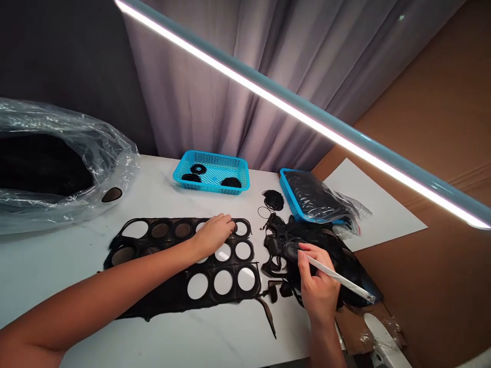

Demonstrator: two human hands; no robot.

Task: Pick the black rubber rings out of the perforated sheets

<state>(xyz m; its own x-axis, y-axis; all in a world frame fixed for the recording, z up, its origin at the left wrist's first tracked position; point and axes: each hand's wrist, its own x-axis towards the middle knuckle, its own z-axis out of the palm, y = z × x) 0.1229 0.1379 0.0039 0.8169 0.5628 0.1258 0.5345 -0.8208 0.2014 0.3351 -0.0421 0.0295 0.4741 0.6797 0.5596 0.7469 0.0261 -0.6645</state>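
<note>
A black rubbery sheet (174, 294) with rows of round holes lies flat on the table. White tabletop shows through several holes, while others hold dark discs. My left hand (217, 235) rests over its upper row, fingers bent and closed at a hole's edge; whatever they pinch is mostly hidden. My right hand (320, 281) is closed around a slim white tool (341, 278), whose far tip my fingers cover. Just beside those fingertips is a round black disc (292, 250), above a heap of black cut scraps (274, 260); I cannot tell whether the hand holds it.
A blue basket (210, 189) with black rings stands at the back. Another blue basket (289, 197) carries a bagged black stack. Between them lies a pile of thin black rings (273, 200). A clear plastic bag (115, 153) sits left. A lit tube lamp (299, 112) crosses overhead.
</note>
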